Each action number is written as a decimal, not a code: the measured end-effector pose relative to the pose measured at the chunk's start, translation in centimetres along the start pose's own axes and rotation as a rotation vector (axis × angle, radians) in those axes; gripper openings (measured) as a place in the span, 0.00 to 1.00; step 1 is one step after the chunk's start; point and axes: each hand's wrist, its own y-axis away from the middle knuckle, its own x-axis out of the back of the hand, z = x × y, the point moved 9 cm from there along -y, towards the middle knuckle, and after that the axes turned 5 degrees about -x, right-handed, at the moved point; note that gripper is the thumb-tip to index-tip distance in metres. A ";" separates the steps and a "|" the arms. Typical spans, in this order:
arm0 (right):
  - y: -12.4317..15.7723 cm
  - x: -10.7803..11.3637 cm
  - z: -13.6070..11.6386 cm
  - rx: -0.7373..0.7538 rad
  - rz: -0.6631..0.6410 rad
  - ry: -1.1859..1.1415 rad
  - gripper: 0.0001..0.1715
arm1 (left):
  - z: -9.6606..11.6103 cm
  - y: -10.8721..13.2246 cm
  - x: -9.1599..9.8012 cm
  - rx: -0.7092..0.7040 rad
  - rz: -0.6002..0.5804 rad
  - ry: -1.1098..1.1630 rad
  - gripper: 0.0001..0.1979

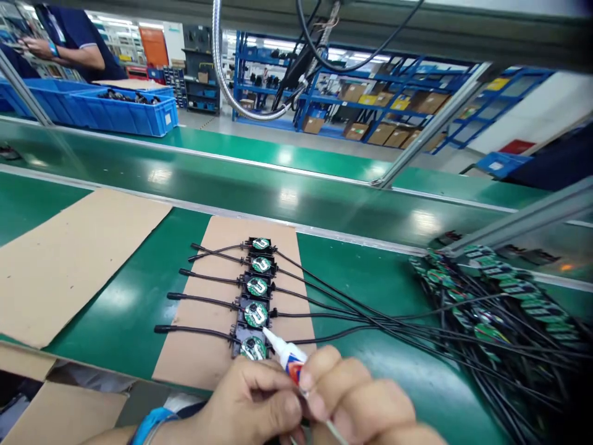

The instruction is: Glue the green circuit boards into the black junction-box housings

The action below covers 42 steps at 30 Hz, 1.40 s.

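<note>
A small glue tube (291, 358) with a white nozzle and red-and-blue label is gripped in my right hand (361, 395). Its nozzle points up and left, near the closest module of a column. My left hand (254, 395), with a blue band at the wrist, is closed beside the tube's lower end; what its fingertips hold is hidden. Several black housings with round green circuit boards (256, 314) lie in that column on a cardboard sheet (194, 358). Black cables (204, 300) leave each housing on both sides. My left hand partly covers the nearest board.
A heap of circuit boards (491, 334) and black cables lies at the right. Another cardboard sheet (83, 259) is on the green table (370, 259) at left. Beyond the rail stand blue bins (125, 111) and a person (83, 43). A metal hose (220, 68) hangs above.
</note>
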 end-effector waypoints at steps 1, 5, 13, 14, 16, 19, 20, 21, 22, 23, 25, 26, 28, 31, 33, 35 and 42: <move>-1.0 0.8 0.4 -0.041 0.080 -0.147 0.16 | -0.2 0.2 -0.3 -0.019 -0.049 -0.072 0.25; -4.3 0.5 5.8 -0.373 0.268 -0.693 0.15 | 1.7 2.9 0.3 -0.414 -0.087 -0.614 0.10; -2.9 -6.2 12.3 -0.711 0.077 -0.721 0.19 | 1.5 7.3 4.0 -0.630 0.189 -1.240 0.20; -2.7 -6.4 12.3 -0.716 0.065 -0.691 0.19 | 1.1 7.3 4.1 -0.625 0.183 -1.249 0.20; -2.4 -6.4 12.4 -0.716 0.038 -0.618 0.19 | 0.5 7.2 4.4 -0.616 0.176 -1.237 0.20; -2.6 -5.8 12.0 -0.679 0.025 -0.536 0.18 | 0.3 7.2 4.9 -0.611 0.187 -1.181 0.21; -2.8 -5.5 11.6 -0.655 0.031 -0.531 0.17 | 0.6 7.2 5.1 -0.612 0.201 -1.150 0.21; -3.1 -5.2 11.0 -0.625 0.046 -0.538 0.17 | 0.9 7.1 5.3 -0.605 0.219 -1.107 0.21; -3.5 -4.8 10.2 -0.589 0.068 -0.555 0.16 | 1.4 7.0 5.5 -0.592 0.235 -1.043 0.20; -3.8 -4.4 9.3 -0.549 0.097 -0.576 0.15 | 1.8 6.6 5.6 -0.563 0.243 -0.955 0.20; -4.2 -3.6 6.9 -0.424 0.156 -0.617 0.14 | 2.0 5.3 5.4 -0.432 0.218 -0.694 0.17; -4.3 -3.1 5.5 -0.342 0.185 -0.633 0.15 | 1.8 4.4 4.9 -0.340 0.185 -0.521 0.15; -3.8 -2.1 2.9 -0.163 0.234 -0.630 0.20 | 1.1 2.6 3.4 -0.179 0.132 -0.164 0.13; -2.4 -0.2 0.8 -0.023 0.294 -0.459 0.21 | 1.1 0.4 2.2 -0.096 0.220 0.228 0.19; -1.9 0.6 0.3 -0.026 0.224 -0.255 0.15 | 1.1 -0.6 2.9 -0.082 0.343 0.318 0.18; -1.7 1.0 0.3 -0.040 0.105 -0.067 0.12 | 1.2 -1.5 3.7 -0.067 0.406 0.282 0.15; -3.2 2.7 2.1 0.039 -0.043 0.543 0.26 | 3.7 -4.2 3.2 -0.177 0.264 -0.365 0.09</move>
